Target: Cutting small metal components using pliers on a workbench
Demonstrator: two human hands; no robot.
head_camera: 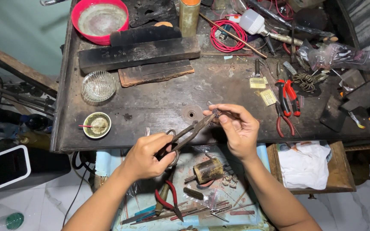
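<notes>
Looking down from the head view: dark metal scissors [185, 134], long-bladed, slanting up over the front edge of the stained workbench [159, 102], tips meeting a small dark ornament [216, 113]. Left hand [148, 154] curled shut through the scissor loops, just below that edge. Right hand [236, 128] pinching the ornament between thumb and fingertips [222, 119], other fingers loosely bent, beside red-handled pliers [288, 98].
</notes>
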